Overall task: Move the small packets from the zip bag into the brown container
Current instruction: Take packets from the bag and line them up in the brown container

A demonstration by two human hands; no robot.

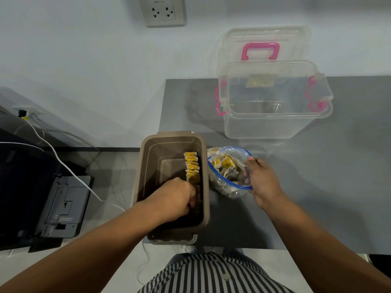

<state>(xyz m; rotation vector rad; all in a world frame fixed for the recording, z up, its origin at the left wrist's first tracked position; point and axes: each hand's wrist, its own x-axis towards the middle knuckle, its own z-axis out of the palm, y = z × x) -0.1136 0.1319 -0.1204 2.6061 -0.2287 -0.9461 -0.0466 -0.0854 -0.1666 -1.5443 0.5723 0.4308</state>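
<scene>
The brown container stands at the left end of the grey table. A row of small yellow-and-white packets stands along its right inner wall. My left hand is down inside the container at the near end of that row, fingers closed on packets there. To the right lies the clear zip bag with a blue rim, mouth open and several packets inside. My right hand grips the bag's right rim and holds the mouth open.
A clear plastic box with pink latches stands at the back of the grey table, its lid with a pink handle leaning on the wall. A dark printer and a white cable lie left. A wall socket is above.
</scene>
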